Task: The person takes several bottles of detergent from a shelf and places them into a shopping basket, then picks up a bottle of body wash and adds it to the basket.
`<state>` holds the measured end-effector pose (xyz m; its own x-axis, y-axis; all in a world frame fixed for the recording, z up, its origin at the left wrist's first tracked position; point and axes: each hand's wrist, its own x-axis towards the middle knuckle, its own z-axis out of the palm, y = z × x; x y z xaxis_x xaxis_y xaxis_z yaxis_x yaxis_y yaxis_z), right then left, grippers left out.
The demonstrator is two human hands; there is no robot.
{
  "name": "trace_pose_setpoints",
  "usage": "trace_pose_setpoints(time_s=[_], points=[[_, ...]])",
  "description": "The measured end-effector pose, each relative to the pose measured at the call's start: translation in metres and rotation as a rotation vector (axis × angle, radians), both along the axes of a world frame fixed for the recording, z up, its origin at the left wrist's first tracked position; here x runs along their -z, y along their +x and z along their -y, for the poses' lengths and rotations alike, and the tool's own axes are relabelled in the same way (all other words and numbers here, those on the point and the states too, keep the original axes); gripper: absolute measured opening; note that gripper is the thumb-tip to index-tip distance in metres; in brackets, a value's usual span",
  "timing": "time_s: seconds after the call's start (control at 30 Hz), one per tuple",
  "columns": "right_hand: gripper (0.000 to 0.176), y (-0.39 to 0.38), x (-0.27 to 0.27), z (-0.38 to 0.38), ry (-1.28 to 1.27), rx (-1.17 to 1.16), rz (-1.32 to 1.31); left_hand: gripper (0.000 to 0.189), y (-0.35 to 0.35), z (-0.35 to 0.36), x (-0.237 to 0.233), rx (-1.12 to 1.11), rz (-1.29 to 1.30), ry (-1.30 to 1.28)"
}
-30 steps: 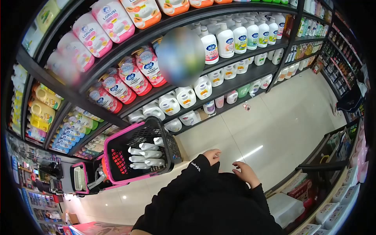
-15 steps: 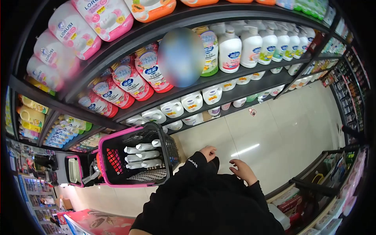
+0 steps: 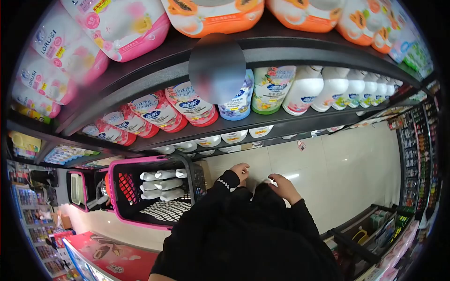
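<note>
My left hand (image 3: 240,172) hangs in front of my body above the floor, its fingers loosely curled in with nothing visible in them. To its right is my right hand (image 3: 285,188), empty, with thumb and fingers apart. The two hands do not touch. Left of my left arm stands a black shopping basket (image 3: 111,189) with a pink rim. Inside it, several white packages with narrowed ends (image 3: 161,184) lie side by side; their labels cannot be seen.
Ahead, a black shelf (image 3: 154,61) carries large pink and orange bottles above, with red-capped-base bottles (image 3: 161,117), a blue bottle (image 3: 236,105) and white pump bottles (image 3: 304,91) below. Tiled floor (image 3: 328,173) extends right. A red-topped display (image 3: 112,255) stands lower left, a dark rack (image 3: 370,229) lower right.
The view has moved closer to the shelf, so the upper bottles look larger. My right hand has come nearer my left hand. The basket appears slightly farther left.
</note>
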<state>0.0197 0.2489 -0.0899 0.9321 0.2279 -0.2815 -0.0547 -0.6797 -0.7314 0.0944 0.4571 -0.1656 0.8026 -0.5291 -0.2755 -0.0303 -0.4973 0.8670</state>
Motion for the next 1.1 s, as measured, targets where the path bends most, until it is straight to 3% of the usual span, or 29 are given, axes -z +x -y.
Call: trace_pose_setpoints(time_s=[0.17, 0.3, 0.4, 0.5, 0.57, 0.63, 0.67, 0.7, 0.73, 0.77, 0.9, 1.0, 1.03, 1.1], points=[[0.039, 0.056, 0.023, 0.033, 0.003, -0.113, 0.064, 0.031, 0.024, 0.023, 0.005, -0.160, -0.030, 0.011], [0.047, 0.109, 0.062, 0.059, -0.003, -0.081, 0.111, 0.043, 0.042, 0.049, 0.016, -0.238, -0.020, 0.074], [0.048, 0.151, 0.079, 0.075, 0.041, -0.006, 0.002, 0.049, 0.062, 0.072, 0.030, -0.287, 0.026, 0.114], [0.055, 0.185, 0.093, 0.086, -0.184, -0.070, 0.023, 0.050, 0.079, 0.092, 0.041, -0.374, 0.166, 0.179], [0.054, 0.201, 0.095, 0.088, -0.203, -0.157, 0.095, 0.040, 0.096, 0.100, 0.034, -0.485, -0.019, 0.185], [0.050, 0.211, 0.098, 0.089, -0.310, -0.156, -0.010, 0.033, 0.103, 0.103, 0.035, -0.510, 0.055, 0.136], [0.047, 0.218, 0.130, 0.097, -0.265, -0.205, 0.200, 0.033, 0.103, 0.106, 0.023, -0.500, 0.090, 0.187], [0.047, 0.222, 0.144, 0.100, -0.260, -0.233, 0.207, 0.033, 0.105, 0.108, 0.006, -0.487, 0.125, 0.240], [0.046, 0.226, 0.152, 0.101, -0.315, -0.252, 0.263, 0.036, 0.111, 0.109, -0.006, -0.395, -0.051, 0.334], [0.045, 0.229, 0.159, 0.102, -0.367, -0.268, 0.319, 0.036, 0.112, 0.111, -0.003, -0.420, -0.054, 0.338], [0.042, 0.244, 0.162, 0.096, -0.316, -0.344, 0.338, 0.036, 0.109, 0.117, 0.020, -0.500, 0.189, 0.315], [0.042, 0.257, 0.166, 0.090, -0.254, -0.378, 0.333, 0.047, 0.115, 0.116, -0.019, -0.315, -0.158, 0.395], [0.042, 0.259, 0.168, 0.089, -0.234, -0.388, 0.326, 0.047, 0.113, 0.118, 0.000, -0.332, -0.163, 0.397], [0.042, 0.259, 0.172, 0.086, -0.193, -0.401, 0.309, 0.057, 0.107, 0.122, 0.031, -0.487, 0.084, 0.219]])
